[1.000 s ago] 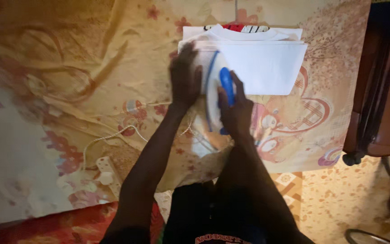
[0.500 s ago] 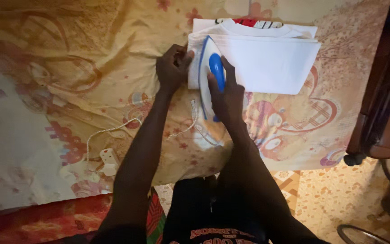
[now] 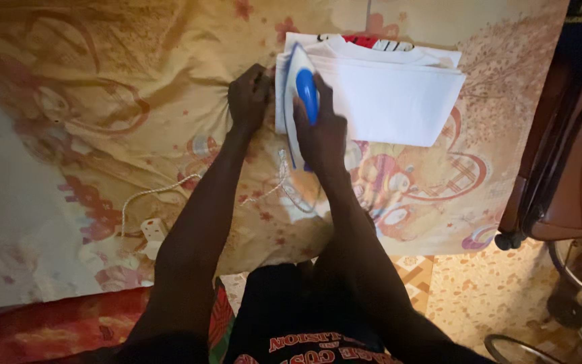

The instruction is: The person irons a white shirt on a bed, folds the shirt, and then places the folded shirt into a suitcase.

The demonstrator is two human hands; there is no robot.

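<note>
A folded white garment with a red and black print at its collar lies on a yellow flowered bedsheet. My right hand grips the blue handle of a white and blue clothes iron, which rests on the garment's left edge. My left hand is closed on the sheet right beside that left edge, its fingers bunched at the cloth.
The iron's white cord runs across the sheet to a white socket block at lower left. A brown chair stands at the right over a patterned floor. A red cloth lies at the bottom left.
The iron has slid up and left, from the garment's lower left area to its left edge. My left hand came off the garment and closed beside it.
</note>
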